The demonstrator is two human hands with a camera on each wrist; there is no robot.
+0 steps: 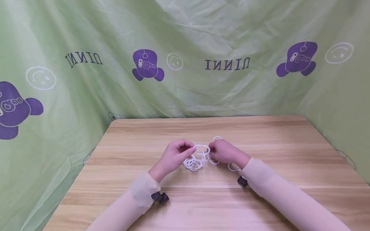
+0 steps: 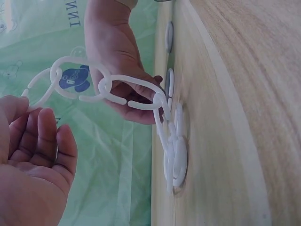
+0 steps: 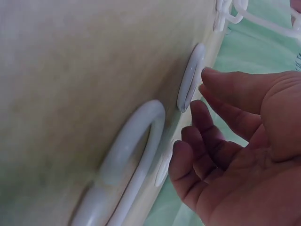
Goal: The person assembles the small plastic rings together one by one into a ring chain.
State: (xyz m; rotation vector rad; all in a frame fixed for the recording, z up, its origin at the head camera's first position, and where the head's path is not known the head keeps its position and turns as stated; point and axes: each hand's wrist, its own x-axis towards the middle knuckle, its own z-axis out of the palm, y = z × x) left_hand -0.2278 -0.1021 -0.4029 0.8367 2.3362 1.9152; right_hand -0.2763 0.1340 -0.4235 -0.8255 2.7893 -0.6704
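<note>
Head, chain: the white chain (image 1: 202, 145) is above the middle of the worktop (image 1: 202, 205), one end raised, the rest dropping into a pile (image 1: 190, 163).
Head, left grip: the left grip (image 1: 173, 158) pinches the raised end between thumb and finger, probably to keep the end link clear of the tangle.
Head, axis: the end link's long side runs left to right, pointing from the left fingertips toward the right grip (image 1: 228, 152); the links below turn back down to the pile.
Head, loose rings: the far ring (image 1: 217, 137), middle ring (image 1: 214, 164) and near ring (image 1: 229, 166) lie around the right grip, seemingly set apart to be within easy reach.
Left wrist, chain: it stretches from the pinched end across to the worktop, sloping into the pile; each oval link's length follows the chain, neighbours turned crosswise.
Left wrist, slack: the upper links bow gently, so the chain is probably held up without hard pulling.
Right wrist, right grip: fingers loosely bent, nothing seen grasped; the thumb tip is just beside the middle ring, contact unclear.
Right wrist, rings: all lie flat; the near ring's long axis slants across this view, with a gap in its side.
</note>
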